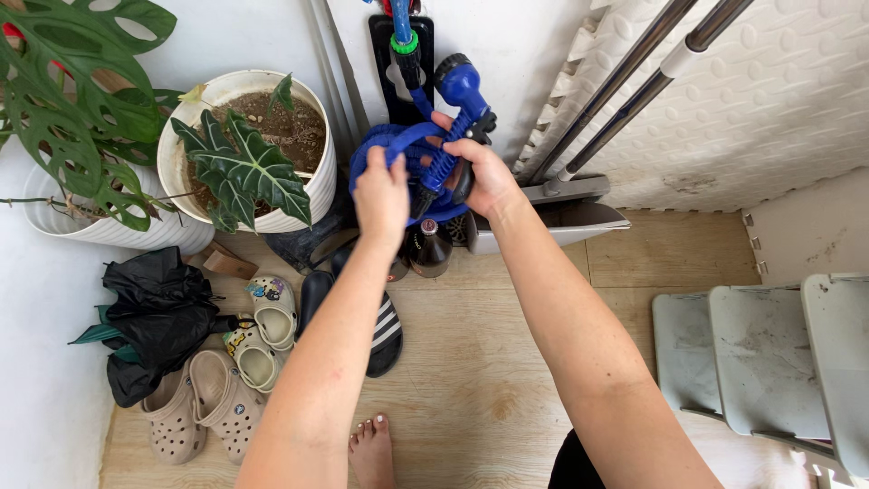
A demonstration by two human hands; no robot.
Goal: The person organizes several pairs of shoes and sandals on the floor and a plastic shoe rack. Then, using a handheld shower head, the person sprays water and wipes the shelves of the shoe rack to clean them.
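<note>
A coiled blue garden hose (pixel 398 145) hangs bunched against the white wall, ending in a blue spray nozzle (pixel 459 83). My left hand (pixel 382 196) grips a loop of the hose on its left side. My right hand (pixel 482 172) is closed around the nozzle's black and blue handle, with the spray head pointing up to the left. A black wall holder (pixel 389 54) with a green-ringed connector sits just above the coil.
Two white pots with green plants (pixel 244 158) stand at left. A black folded umbrella (pixel 158 312), several clogs and a black striped slide (pixel 385 335) lie on the wooden floor. A dustpan with long metal handles (pixel 579 213) leans at right. Grey steps (pixel 769 362) are at lower right. My bare foot (pixel 371 448) is below.
</note>
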